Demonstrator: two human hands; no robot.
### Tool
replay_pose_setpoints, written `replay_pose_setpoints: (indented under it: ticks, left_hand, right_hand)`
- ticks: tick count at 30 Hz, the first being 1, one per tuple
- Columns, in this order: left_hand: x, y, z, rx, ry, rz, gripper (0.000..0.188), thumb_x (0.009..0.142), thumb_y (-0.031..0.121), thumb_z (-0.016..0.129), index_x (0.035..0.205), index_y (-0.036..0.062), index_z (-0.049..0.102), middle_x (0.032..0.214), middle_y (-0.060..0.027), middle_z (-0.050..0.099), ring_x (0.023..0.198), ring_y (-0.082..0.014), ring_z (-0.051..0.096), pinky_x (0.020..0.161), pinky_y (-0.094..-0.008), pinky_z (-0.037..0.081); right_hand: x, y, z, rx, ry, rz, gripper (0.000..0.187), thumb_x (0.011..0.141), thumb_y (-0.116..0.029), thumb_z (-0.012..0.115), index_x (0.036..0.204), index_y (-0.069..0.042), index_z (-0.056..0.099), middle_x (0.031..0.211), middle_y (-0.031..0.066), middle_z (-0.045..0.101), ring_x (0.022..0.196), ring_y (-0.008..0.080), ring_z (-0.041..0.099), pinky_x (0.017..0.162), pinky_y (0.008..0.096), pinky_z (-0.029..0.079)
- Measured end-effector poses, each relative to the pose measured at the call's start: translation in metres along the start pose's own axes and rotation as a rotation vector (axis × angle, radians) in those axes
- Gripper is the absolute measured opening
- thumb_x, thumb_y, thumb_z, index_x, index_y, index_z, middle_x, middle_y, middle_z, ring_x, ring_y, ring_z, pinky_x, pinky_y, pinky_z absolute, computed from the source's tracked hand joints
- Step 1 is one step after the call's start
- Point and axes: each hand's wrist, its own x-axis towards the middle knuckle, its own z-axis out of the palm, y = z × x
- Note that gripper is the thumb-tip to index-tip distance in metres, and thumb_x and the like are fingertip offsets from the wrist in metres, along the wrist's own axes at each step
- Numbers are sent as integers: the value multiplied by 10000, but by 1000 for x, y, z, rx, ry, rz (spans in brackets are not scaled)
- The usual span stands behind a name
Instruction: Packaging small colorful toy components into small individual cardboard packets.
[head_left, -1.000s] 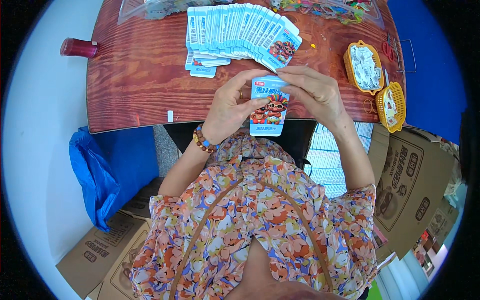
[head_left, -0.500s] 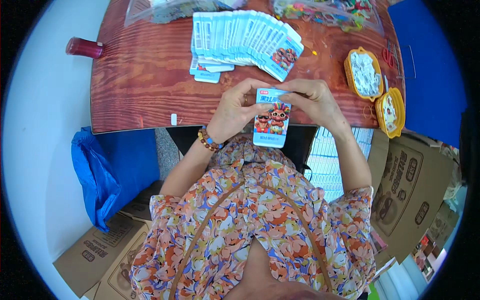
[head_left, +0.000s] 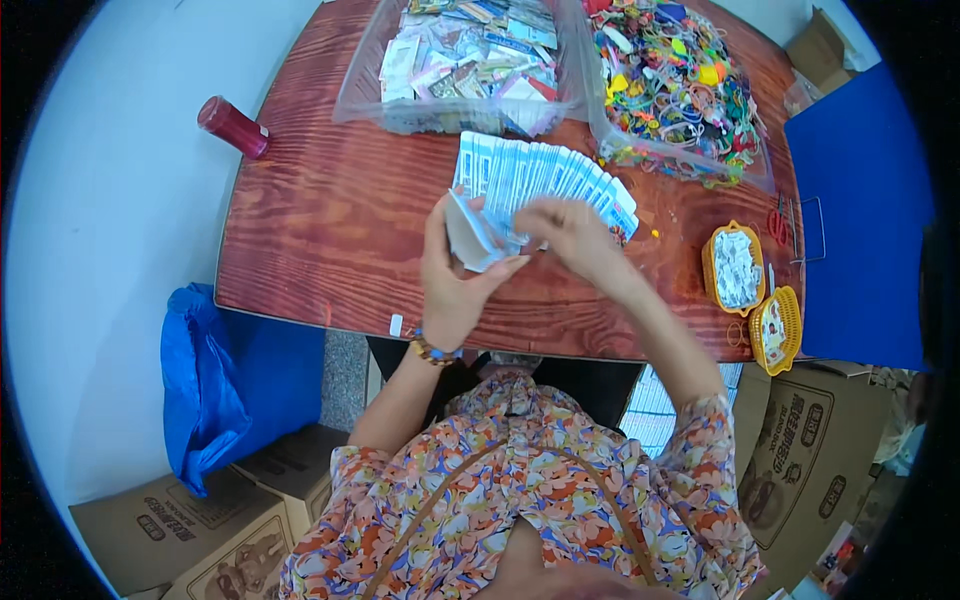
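My left hand (head_left: 450, 285) is closed around a small light-blue and white carton (head_left: 468, 237), held tilted above the table's near half. A pale, whitish side of the carton faces up, and bluish parts show at its right. My right hand (head_left: 580, 245) hovers just right of the carton with curled fingers. Motion smears its fingertips, so I cannot tell whether they grip anything. Right behind both hands lies a fanned row of similar flat cartons (head_left: 535, 170), partly covered by my right hand.
A clear bin of small packets (head_left: 470, 60) and another of colourful trinkets (head_left: 680, 90) stand at the back. Yellow baskets (head_left: 738, 268) of small white pieces and red scissors (head_left: 778, 222) lie at right. A red cylinder (head_left: 233, 127) is at left. Brown boxes (head_left: 160, 515) flank me.
The view has shifted, showing more of the far table. The carton has gone from lying flat, printed face up, between both hands to being tilted in my left; my right hand has moved away from it.
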Motion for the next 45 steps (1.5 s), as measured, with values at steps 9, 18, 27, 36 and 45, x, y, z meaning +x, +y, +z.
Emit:
replay_pose_setpoints:
  ticks: [9,18,27,36,45]
  left_hand:
    - [3,-15,-39,96,-42,-140,951,711,23,848,1473,70,283,1377,-114,432,1221,-231,514,972,-361,514]
    - [-6,-29,-51,370,-44,-156,866,702,156,885,1391,8,382,1305,-139,509,1142,-233,573,934,-366,508]
    - [6,-34,-42,567,-40,-97,811,703,106,880,1368,-9,431,1265,-132,552,1150,-227,574,926,-359,515]
    - [17,-25,-2,743,-39,124,740,692,211,875,1295,9,495,1167,-176,562,1089,-349,575,917,-416,486]
    - [4,-29,33,783,-74,242,805,683,210,884,1352,7,485,1188,-171,577,1105,-333,587,912,-409,497]
  right_hand:
    - [189,-69,-63,-1463,209,-230,265,802,-282,700,1000,-106,697,1025,131,721,999,309,682,788,446,524]
    - [219,-50,-69,-1407,-46,-326,286,813,-316,690,948,-70,638,949,142,712,934,317,677,754,436,518]
    - [181,-82,-108,-739,123,-478,248,906,-179,649,1133,-79,667,763,48,632,689,134,614,602,304,492]
    - [-8,-70,-14,-198,553,-580,259,881,-35,677,1134,7,643,723,7,588,609,73,588,538,235,480]
    - [-52,-28,-6,-481,779,-705,213,824,-42,711,1024,-11,647,825,131,698,659,234,679,591,346,526]
